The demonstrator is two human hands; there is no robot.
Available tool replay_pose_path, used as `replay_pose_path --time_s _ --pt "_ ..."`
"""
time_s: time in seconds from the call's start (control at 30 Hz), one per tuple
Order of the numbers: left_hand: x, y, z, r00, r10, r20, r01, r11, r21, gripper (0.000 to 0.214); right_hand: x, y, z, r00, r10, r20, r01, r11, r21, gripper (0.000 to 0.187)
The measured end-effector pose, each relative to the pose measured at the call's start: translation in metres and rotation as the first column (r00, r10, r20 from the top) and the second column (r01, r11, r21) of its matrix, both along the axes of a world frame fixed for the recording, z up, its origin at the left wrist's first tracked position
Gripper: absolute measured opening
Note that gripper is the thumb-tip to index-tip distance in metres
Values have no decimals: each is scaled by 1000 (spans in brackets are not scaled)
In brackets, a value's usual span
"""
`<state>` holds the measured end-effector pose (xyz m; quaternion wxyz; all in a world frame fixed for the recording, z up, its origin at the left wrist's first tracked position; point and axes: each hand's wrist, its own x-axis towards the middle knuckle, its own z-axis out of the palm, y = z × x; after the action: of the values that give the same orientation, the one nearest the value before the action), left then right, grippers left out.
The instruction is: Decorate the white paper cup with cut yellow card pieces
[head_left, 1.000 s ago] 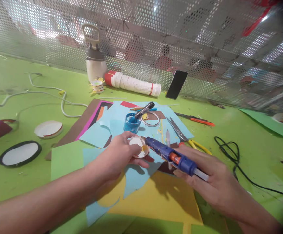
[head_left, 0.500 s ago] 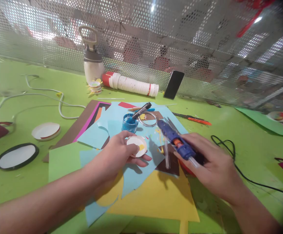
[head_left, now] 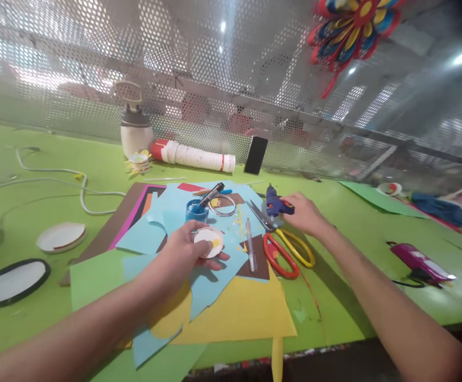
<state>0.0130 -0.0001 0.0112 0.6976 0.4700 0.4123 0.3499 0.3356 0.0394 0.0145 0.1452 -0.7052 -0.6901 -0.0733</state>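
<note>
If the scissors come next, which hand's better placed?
Right, I'd say. The right hand is close beside the scissors, though it touches the blue glue gun, so that would need letting go. The left hand is farther off and holds the white disc.

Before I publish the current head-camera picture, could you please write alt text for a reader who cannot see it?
A person's left hand holds a small white disc above coloured paper, while the right hand touches a blue glue gun. Scissors lie nearby; the table is green.
</note>
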Motion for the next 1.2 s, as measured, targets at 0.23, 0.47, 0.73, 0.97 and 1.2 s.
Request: replay_pose_path --time_s 0.23,0.47,0.73,0.97,1.2 --pt "-1 -2 1 997 -13 71 11 1000 27 29 14 41 -4 994 51 96 -37 989 -141 25" --pt "0 -3 4 999 -30 44 29 999 28 29 28 49 -13 995 73 68 -57 975 -216 29" --pt "-2 -3 0 993 -71 95 73 997 -18 35 -19 6 15 993 41 -109 -38 999 28 20" --pt "2 -4 -2 994 -80 72 81 997 -6 32 -124 -62 29 794 495 -353 -477 867 141 11" --pt "6 -6 -6 995 -88 -40 90 995 50 30 -147 -72 20 787 577 -217 -579 813 59 12"
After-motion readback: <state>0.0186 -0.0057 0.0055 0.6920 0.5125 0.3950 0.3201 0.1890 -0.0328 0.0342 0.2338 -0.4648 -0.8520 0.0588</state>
